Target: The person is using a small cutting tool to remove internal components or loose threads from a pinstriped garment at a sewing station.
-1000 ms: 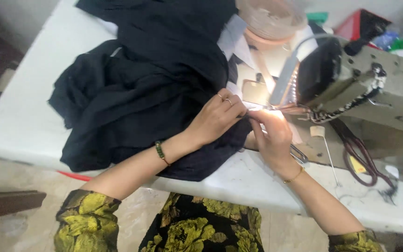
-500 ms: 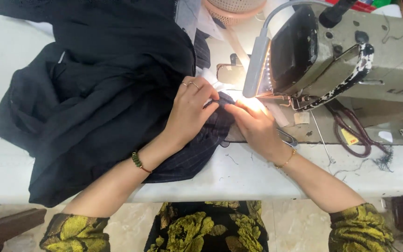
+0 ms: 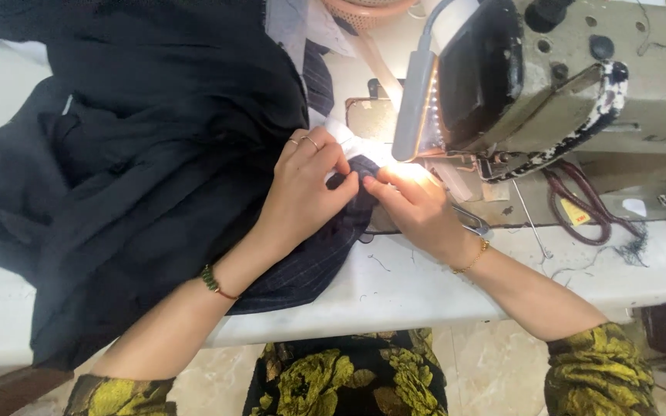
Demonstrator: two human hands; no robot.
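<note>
The left hand (image 3: 306, 189) lies on the dark fabric (image 3: 156, 177), fingers curled and pinching its edge. The right hand (image 3: 418, 208) presses fingertips together on that edge, just left of the sewing machine (image 3: 564, 85) on the white tabletop (image 3: 395, 285).

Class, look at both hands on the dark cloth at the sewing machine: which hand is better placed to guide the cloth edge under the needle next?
Probably the right hand: it lies nearest the lit needle area of the sewing machine, fingertips on the dark cloth edge. The left hand presses the cloth farther back.
</note>
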